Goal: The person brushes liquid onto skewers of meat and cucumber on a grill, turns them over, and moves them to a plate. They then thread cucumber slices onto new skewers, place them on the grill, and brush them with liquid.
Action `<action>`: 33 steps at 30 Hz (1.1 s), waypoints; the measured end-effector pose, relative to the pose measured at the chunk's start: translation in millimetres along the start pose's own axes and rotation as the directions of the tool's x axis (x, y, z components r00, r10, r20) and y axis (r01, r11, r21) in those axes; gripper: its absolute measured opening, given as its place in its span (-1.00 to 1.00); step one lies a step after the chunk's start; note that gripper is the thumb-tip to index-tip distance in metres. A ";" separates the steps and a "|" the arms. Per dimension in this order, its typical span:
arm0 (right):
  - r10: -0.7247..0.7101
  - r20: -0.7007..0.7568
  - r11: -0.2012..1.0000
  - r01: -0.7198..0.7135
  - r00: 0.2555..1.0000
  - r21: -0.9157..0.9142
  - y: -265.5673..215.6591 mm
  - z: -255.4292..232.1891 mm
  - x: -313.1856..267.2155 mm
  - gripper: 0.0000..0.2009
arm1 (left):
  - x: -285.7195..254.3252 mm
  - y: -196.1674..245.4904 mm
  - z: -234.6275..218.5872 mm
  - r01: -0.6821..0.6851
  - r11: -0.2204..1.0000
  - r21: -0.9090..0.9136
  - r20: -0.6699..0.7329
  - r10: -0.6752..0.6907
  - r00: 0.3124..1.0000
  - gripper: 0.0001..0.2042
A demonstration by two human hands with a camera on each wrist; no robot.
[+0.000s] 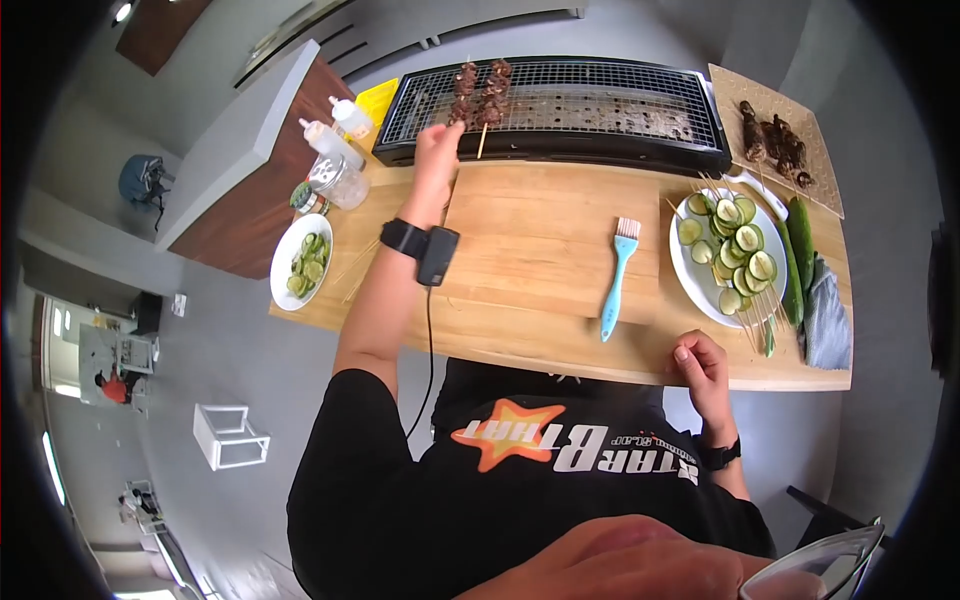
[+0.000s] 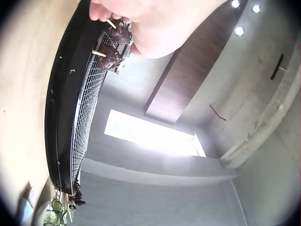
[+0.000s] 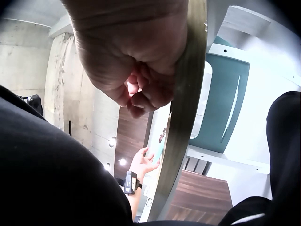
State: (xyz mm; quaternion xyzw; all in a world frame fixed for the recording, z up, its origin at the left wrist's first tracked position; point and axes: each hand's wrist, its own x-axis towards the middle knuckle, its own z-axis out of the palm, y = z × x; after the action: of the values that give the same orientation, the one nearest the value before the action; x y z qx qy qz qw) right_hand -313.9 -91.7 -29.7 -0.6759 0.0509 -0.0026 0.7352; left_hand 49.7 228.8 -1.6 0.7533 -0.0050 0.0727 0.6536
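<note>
My left hand [image 1: 437,155] is at the grill's front left edge, its fingers pinching the stick end of the left meat skewer [image 1: 464,90]. Beside it a second meat skewer [image 1: 494,92] lies on the grate, its bare stick pointing toward me. The left wrist view shows the left hand [image 2: 155,23] over both stick ends, one of them, on the nearer skewer [image 2: 120,33], reaching the fingertips. At the table's front edge, the right hand [image 1: 702,372] rests with loosely curled fingers and nothing in them. From the right wrist, that hand [image 3: 136,61] appears beside the wooden edge.
The black grill [image 1: 600,150] spans the back. A blue brush [image 1: 618,280] lies on the wooden board [image 1: 540,240]. Cucumber skewers fill a white plate [image 1: 690,285] at right, near whole cucumbers [image 1: 800,240] and a cloth [image 1: 828,320]. Bottles [image 1: 350,118] and a bowl [image 1: 285,255] stand left.
</note>
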 end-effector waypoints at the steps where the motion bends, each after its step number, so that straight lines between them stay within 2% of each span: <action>1: 0.014 0.020 1.000 -0.014 1.000 0.011 -0.3 -1.0 0.0 -0.87 | -0.1 2.5 -5.0 0.183 0.976 -0.114 0.110 -0.171 0.979 -0.56; 2: 0.027 0.033 0.999 -0.028 0.999 0.022 -1.2 -2.8 0.4 -0.87 | 1.7 2.5 -7.9 0.284 0.940 -0.192 0.229 -0.238 0.944 -0.57; 5: 0.074 0.045 0.994 -0.078 0.996 0.079 -7.2 -5.3 -0.9 -0.88 | 7.4 -2.4 -7.6 0.477 0.855 -0.206 0.345 -0.392 0.853 -0.73; 9: 0.086 0.055 0.988 -0.092 0.995 0.124 -16.1 -3.4 -1.3 -0.87 | 13.0 -5.6 -3.2 0.560 0.814 -0.152 0.500 -0.425 0.754 -0.64; 11: 0.067 0.079 0.987 -0.077 0.995 0.143 -12.1 -5.2 -0.8 -0.87 | 9.7 -3.4 4.5 0.567 0.804 -0.180 0.562 -0.389 0.730 -0.67; 14: 0.067 0.101 0.984 -0.083 0.993 0.159 -7.1 -8.5 -1.7 -0.86 | -1.4 9.4 23.9 0.592 0.759 -0.271 0.487 -0.422 0.765 -0.72; 17: 0.049 0.108 0.979 -0.069 0.993 0.191 -6.5 -7.3 -1.8 -0.85 | 2.6 7.0 31.3 0.616 0.675 -0.405 0.598 -0.314 0.738 -0.77; 18: 0.041 0.108 0.978 -0.062 0.993 0.201 -6.8 -7.5 -1.9 -0.85 | 2.4 5.6 38.0 0.582 0.682 -0.443 0.498 -0.353 0.792 -0.81; 21: 0.045 0.132 0.976 -0.072 0.990 0.207 -6.8 -9.6 -1.5 -0.84 | -3.3 7.8 50.2 0.482 0.721 -0.498 0.492 -0.222 0.842 -0.81; 22: 0.043 0.141 0.973 -0.073 0.989 0.217 -7.2 -10.4 -1.0 -0.84 | -15.1 23.1 62.0 0.470 0.725 -0.504 0.473 -0.223 0.852 -0.82; 27: 0.057 0.187 0.962 -0.104 0.981 0.252 -10.2 -14.3 1.4 -0.85 | -64.5 74.6 132.7 0.446 0.759 -0.473 0.661 -0.029 0.750 -0.87; 30: -0.011 0.173 0.953 -0.043 0.985 0.301 -4.1 -15.5 3.4 -0.84 | -89.1 98.9 186.2 0.433 0.792 -0.430 0.712 0.003 0.702 -0.87; 33: 0.098 0.173 0.943 -0.147 0.980 0.299 -17.6 -20.0 2.4 -0.83 | -101.6 106.2 238.9 0.438 0.805 -0.400 0.764 0.029 0.645 -0.87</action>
State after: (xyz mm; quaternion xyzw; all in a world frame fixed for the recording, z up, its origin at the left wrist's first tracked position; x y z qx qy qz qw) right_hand -312.0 -113.3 -14.0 -0.5454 0.0343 0.0881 0.8328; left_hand -37.2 -31.0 58.8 0.4892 -0.2002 -0.3213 0.7857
